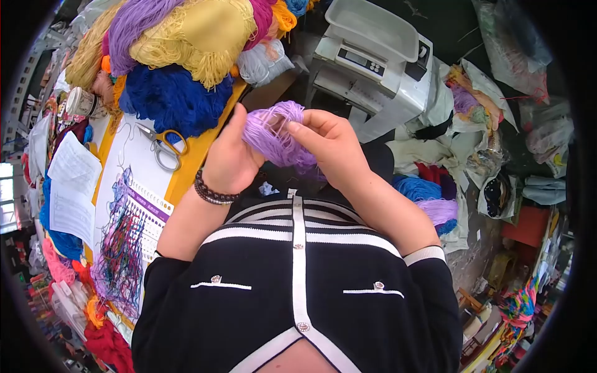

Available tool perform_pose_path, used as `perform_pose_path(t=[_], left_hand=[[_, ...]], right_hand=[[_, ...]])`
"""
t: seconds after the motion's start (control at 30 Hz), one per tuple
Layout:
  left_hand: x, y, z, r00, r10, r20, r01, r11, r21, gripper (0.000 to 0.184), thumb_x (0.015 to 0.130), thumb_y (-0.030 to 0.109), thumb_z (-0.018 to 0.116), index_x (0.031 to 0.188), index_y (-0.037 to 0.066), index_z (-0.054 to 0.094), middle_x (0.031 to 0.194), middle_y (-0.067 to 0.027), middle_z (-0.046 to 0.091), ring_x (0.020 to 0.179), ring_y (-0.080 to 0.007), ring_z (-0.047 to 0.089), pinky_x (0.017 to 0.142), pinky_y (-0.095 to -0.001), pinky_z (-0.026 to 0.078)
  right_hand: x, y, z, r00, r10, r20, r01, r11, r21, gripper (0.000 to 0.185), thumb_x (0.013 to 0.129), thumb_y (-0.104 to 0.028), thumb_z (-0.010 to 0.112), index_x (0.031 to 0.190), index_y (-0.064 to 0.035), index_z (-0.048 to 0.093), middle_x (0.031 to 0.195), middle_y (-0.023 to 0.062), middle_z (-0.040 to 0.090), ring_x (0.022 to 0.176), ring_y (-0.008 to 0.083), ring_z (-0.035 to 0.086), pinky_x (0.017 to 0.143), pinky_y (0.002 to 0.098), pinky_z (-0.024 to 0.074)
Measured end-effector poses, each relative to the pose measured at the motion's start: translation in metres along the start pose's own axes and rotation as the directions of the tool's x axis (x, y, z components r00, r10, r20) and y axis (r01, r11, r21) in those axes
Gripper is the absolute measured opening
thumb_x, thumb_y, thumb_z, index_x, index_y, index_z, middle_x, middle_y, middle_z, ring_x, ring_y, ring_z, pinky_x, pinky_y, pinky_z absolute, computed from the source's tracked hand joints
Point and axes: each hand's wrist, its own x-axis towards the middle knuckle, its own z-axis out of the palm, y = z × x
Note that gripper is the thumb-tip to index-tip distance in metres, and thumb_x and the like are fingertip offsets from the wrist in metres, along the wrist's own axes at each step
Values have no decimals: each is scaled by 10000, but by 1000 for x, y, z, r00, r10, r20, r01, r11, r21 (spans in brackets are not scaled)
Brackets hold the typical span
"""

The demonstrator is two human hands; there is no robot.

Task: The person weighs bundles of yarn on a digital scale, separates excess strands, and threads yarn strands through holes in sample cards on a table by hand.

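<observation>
A loose bundle of lilac yarn (277, 138) is held between my two hands, in front of my body. My left hand (231, 156), with a beaded bracelet at the wrist, supports the bundle from the left; its thumb points up and its fingers are mostly hidden behind the strands. With thumb and fingers closed, my right hand (328, 142) pinches strands at the bundle's right side. Left of my left hand, orange-handled scissors (166, 148) lie on the table (134, 163).
A white scale with a tray (372, 31) stands ahead on the right. Big yarn skeins, including a blue one (177, 99), are heaped on the table. Paper sheets (73, 186) and tangled coloured threads (121, 255) lie at left. Bags of yarn (429, 199) stand at right.
</observation>
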Motion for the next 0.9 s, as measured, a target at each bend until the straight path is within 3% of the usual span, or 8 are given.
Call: perform_pose_path(t=[0.1,0.23,0.47,0.57,0.7,0.73,0.8,0.9], left_hand=[[1,-11,-7,999,-23,33,22,999,30,392,1025,283,380,1224,-14,541,1166,-106,606,1078,-169,582,917,-315,461],[-2,-17,-6,993,109,54,-122,846,519,345,1014,212,417,1232,-24,543,1110,-83,613,1013,-141,563,910,-292,437],[-5,-9,0,936,199,291,-350,422,836,313,990,195,476,1187,-24,580,1005,-74,626,928,-149,557,870,-286,436],[-7,-11,-4,990,124,68,-135,688,713,322,986,216,473,1179,-11,595,992,-105,642,938,-157,583,874,-289,442],[-13,11,-31,990,101,94,-93,992,-84,359,957,370,500,1041,50,638,955,-80,660,897,-238,616,881,-382,464],[-11,28,-38,934,127,333,9,925,-379,284,954,346,524,989,86,634,954,-21,661,862,-188,613,848,-364,472],[-23,66,-68,951,203,235,-3,762,-648,218,963,195,535,1150,109,608,971,2,661,836,-108,605,805,-296,490],[-32,124,-119,926,328,188,-201,848,-491,320,975,147,492,1288,88,531,1163,-73,644,945,-159,643,851,-322,515]], right_hand=[[1,-1,1,999,15,-34,-17,996,-84,213,903,-135,622,1023,40,635,916,31,663,808,54,581,713,215,479],[-1,-5,4,983,153,-96,-173,952,-254,194,893,-147,639,941,41,648,858,13,657,773,40,566,671,200,465],[-1,13,0,998,66,-4,-67,996,-53,170,890,-123,636,959,30,656,869,9,660,770,41,568,679,208,471],[-2,13,-2,997,30,-64,-22,993,117,174,913,-129,598,1010,9,639,902,34,669,797,77,605,725,235,494],[-16,-25,-37,998,2,64,-43,764,644,92,955,-154,490,929,-69,514,659,-11,501,659,162,560,742,319,494],[-28,-42,-52,985,-51,162,-63,778,625,121,939,-179,516,942,-58,517,635,-22,435,574,118,433,574,267,409],[-66,-76,-74,986,-118,116,65,922,382,231,894,-228,598,987,-23,544,621,-41,393,545,73,356,443,215,259],[-113,-107,-129,911,-227,-344,169,967,-190,145,893,-149,620,976,-37,578,658,-37,497,492,16,361,426,177,241]])
